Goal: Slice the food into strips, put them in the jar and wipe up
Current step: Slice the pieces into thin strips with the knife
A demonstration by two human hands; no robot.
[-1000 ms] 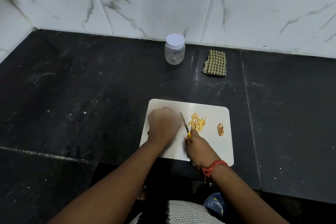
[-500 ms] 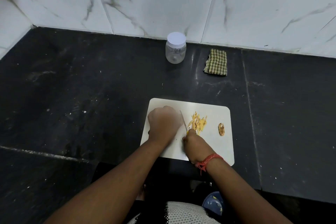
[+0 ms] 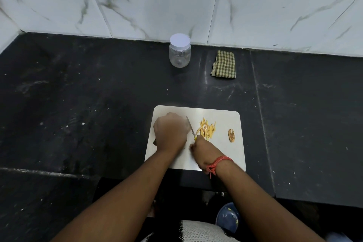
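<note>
Leftmost, the left hand (image 3: 170,132) is bunched knuckles-up on the board (image 3: 220,155); whatever its curled fingers hold is hidden beneath it. Just beside it, the right hand (image 3: 204,150) grips a knife (image 3: 191,126), blade against the left knuckles. Next come the strips (image 3: 207,129) in a heap, then a brown end piece (image 3: 231,135). Behind, by the wall, stand the lidded jar (image 3: 179,51) and, further right, the folded cloth (image 3: 224,65).

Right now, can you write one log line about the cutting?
step: slicing | right hand: grips knife | left hand: on cutting board | strips: piled | jar: lidded
</note>
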